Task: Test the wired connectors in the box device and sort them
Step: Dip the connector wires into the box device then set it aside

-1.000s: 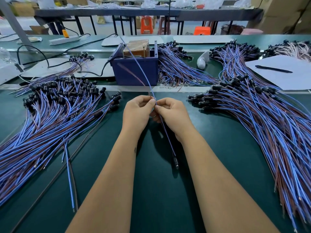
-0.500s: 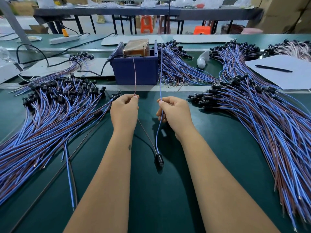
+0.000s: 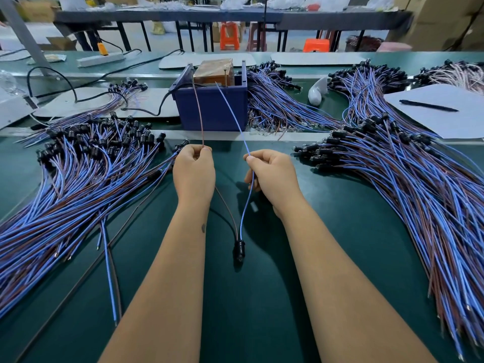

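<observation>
A green table (image 3: 262, 323) fills the view, and across its right side sprawls the biggest heap of wires (image 3: 419, 200), blue and brown strands with black plugs bunched at the near-centre end. A second large heap (image 3: 68, 195) fans across the left side, its black plugs pointing toward the middle. Behind the centre, a smaller bundle (image 3: 275, 108) lies just right of a dark blue box (image 3: 212, 106), which stands upright at the far edge of the green table with a brownish block (image 3: 214, 70) (wrapped in something shiny) sitting in its top. A sheet of white paper (image 3: 440, 119) lies at the far right with a black pen (image 3: 429, 106) on it.

Both forearms reach in from the bottom edge. The left hand (image 3: 193, 171) has its fingers curled, pinching a brown wire (image 3: 199, 113) between thumb and fingertip; the wire rises from the pinch to the top of the box. The right hand (image 3: 272, 174) is likewise curled, pinching a blue wire (image 3: 233, 113) that slants up and left toward the same box top. Whether either tip actually touches a contact there is too small to tell. Below the hands the two wires come together into one black plug (image 3: 238, 251), which is low over the table between the forearms, nearer the person than the hands.
</observation>
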The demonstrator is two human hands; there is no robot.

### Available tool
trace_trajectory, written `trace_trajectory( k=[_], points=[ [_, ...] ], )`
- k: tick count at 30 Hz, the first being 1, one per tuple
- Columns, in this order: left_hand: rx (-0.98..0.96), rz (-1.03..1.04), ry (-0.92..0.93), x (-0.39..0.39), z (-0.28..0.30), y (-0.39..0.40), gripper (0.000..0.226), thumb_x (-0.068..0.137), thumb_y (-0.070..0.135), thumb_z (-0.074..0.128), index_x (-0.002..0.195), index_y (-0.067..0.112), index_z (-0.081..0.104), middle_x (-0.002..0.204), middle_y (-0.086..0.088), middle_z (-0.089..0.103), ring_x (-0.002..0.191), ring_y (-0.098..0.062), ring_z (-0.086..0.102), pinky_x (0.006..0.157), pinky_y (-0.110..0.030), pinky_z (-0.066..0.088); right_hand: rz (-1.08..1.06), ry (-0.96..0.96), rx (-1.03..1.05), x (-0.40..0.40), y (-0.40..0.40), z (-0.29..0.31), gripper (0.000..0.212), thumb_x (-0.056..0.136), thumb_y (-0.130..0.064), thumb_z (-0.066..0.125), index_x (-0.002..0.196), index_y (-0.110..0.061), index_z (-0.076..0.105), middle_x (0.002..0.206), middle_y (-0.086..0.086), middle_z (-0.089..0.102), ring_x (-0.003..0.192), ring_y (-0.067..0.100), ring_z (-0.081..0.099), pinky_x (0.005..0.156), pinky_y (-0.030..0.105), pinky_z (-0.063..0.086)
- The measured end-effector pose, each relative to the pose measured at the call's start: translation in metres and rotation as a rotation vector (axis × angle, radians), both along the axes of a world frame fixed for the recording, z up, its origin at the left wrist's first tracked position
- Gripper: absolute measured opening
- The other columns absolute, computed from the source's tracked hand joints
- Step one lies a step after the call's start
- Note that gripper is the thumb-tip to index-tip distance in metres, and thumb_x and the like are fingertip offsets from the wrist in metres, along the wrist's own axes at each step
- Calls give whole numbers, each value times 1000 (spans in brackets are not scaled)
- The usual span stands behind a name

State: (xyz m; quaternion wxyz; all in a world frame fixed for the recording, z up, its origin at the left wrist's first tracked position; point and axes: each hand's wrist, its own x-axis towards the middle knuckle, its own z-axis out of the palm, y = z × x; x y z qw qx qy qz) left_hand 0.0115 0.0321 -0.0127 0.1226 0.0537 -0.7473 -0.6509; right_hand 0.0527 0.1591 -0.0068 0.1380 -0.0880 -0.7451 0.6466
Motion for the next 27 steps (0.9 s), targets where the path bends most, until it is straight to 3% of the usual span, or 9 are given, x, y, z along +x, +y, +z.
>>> trace_trajectory(
  k=[27],
  points=[
    [-2, 7, 4, 0, 2, -1, 14, 93, 23, 48, 88, 27, 61, 71, 8, 57, 61, -12, 48, 61, -28, 43, -9, -31, -19, -4, 2, -2, 14, 93, -9, 49, 99, -17, 59, 49, -3, 62, 44, 9, 55, 43, 17, 41]
  ],
)
